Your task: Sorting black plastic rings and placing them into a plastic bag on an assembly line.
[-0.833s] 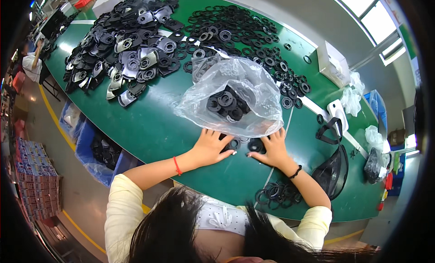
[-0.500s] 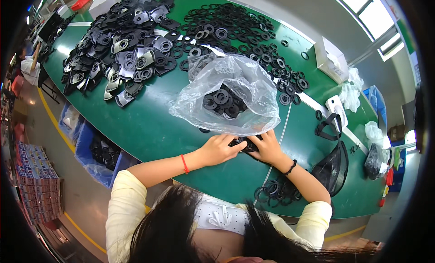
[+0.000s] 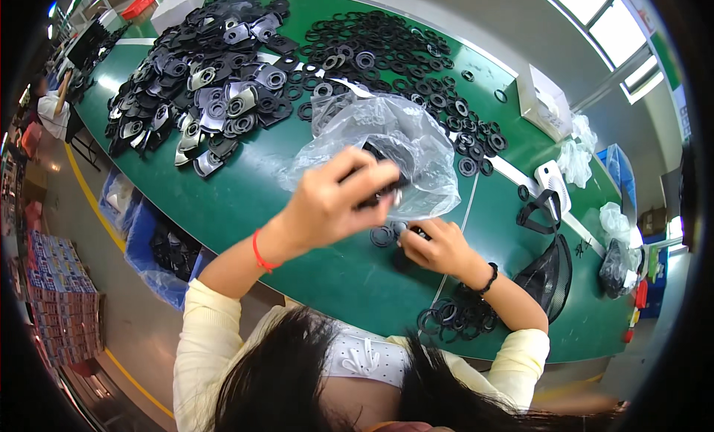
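The left hand (image 3: pixel 327 201) is lifting, closed on a dark part at the mouth of the bag (image 3: pixel 387 146). The right hand (image 3: pixel 439 246) is pinching a ring (image 3: pixel 383 235) on the worktop (image 3: pixel 245 201), at 6 o'clock from the bag. The rings look light, stiff and graspable by the rim; the bag is thin and slippery.

place: likely factory | long green table (image 3: pixel 245 201) | heaped black rings (image 3: pixel 387 53)

Head-worn fisheye, steeply down over green table (image 3: pixel 245 201)
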`<state>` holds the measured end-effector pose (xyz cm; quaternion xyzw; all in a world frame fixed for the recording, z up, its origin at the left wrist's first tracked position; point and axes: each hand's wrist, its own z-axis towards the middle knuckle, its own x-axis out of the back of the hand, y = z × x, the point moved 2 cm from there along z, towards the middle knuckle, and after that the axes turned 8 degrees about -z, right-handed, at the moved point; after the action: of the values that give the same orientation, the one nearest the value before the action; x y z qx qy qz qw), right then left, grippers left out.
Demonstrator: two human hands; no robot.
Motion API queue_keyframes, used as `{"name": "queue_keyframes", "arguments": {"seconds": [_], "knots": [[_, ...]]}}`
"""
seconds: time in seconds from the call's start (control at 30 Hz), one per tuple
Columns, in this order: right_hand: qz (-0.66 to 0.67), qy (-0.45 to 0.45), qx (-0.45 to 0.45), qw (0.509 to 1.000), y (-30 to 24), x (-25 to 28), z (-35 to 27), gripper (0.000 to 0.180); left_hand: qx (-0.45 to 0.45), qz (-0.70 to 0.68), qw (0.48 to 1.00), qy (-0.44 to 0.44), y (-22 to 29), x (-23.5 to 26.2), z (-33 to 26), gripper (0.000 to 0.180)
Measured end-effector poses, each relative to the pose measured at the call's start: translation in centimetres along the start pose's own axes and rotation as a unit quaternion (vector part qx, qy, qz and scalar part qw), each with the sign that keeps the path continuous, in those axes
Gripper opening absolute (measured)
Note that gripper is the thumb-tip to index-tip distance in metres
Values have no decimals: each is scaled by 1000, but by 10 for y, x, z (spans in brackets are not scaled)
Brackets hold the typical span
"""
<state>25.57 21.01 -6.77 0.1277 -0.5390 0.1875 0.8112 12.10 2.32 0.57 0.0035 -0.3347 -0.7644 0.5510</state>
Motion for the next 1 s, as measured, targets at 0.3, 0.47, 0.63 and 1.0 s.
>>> {"name": "queue_keyframes", "arguments": {"seconds": [0.3, 0.47, 0.63, 1.0], "knots": [[536, 158, -240, 794, 0, 64, 77, 7, 87, 16, 982, -168, -41, -13, 15, 44], [585, 130, -286, 748, 23, 34, 99, 14, 87, 5, 961, -264, -44, 3, -4, 52], [366, 51, -250, 895, 20, -3, 108, 13, 86, 65, 975, -196, -33, 42, 5, 31], [162, -73, -136, 975, 19, -33, 112, 44, 416, 92, 882, -200, -48, 58, -77, 70]]}}
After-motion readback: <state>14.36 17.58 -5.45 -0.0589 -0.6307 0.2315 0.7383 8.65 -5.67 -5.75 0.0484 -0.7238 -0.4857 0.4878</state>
